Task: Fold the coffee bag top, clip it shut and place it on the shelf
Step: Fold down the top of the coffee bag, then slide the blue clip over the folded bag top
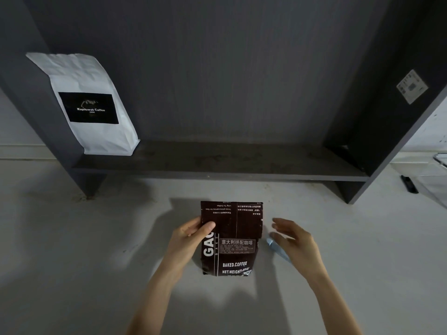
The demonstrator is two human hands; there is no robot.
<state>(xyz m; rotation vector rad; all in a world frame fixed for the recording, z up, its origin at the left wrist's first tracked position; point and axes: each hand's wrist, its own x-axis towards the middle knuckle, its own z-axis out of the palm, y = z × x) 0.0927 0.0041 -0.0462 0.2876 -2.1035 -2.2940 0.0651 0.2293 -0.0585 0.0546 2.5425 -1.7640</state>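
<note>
Both forearms come up from the bottom edge toward the middle of the pale floor (72, 238); the left hand (191, 238) is at the left side of the dark coffee bag (232, 238), with the thumb pressed on the front and the other fingers behind, so it is clamped on the bag's edge; the bag's top part is folded down toward the front, showing upside-down print; the right hand (294, 240) is just beside the bag's right edge, not touching it, fingers spread apart and a little curved; under this hand lies a light blue clip (272, 244), partly hidden, and I cannot tell if the hand touches it; beyond, a dark grey shelf (217, 165) stands low on the floor, and a white coffee bag (94, 105) stands on its left end, leaning on the side panel; a small label (412, 86) is stuck on the right panel.
</note>
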